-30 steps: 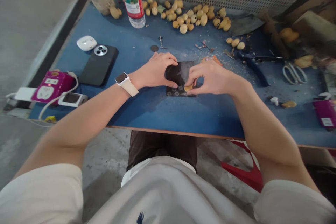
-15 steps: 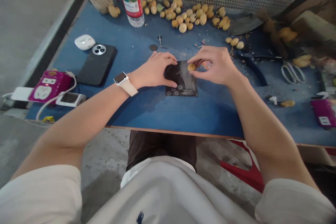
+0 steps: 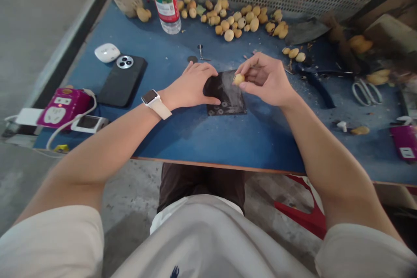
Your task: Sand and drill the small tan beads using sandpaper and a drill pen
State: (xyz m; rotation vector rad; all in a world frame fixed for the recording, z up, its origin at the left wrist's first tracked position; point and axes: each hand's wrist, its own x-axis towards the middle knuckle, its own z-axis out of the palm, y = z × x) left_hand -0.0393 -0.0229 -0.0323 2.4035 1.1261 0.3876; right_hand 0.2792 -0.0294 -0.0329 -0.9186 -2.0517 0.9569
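Observation:
A black sheet that looks like sandpaper (image 3: 230, 91), dusted pale with several ring marks, lies on the blue table (image 3: 182, 134). My left hand (image 3: 197, 84) rests on its left side, thumb and fingers spread apart, holding it down flat. Between the thumb and fingers of my right hand (image 3: 265, 78) is a small round tan gourd (image 3: 239, 79). It is above the right part of the sheet, with a dark opening on its left side; whether it touches the sheet is hard to tell.
Many small gourds (image 3: 229, 35) lie along the back by a water bottle (image 3: 166, 2). To the left are a phone (image 3: 122, 84), white case (image 3: 107, 53) and purple power socket (image 3: 63, 106). Pliers (image 3: 317, 87) and scissors (image 3: 366, 92) lie to the right.
My right hand has turned and lifted the gourd slightly, so more of its round side and opening show. My left hand stays on the sheet.

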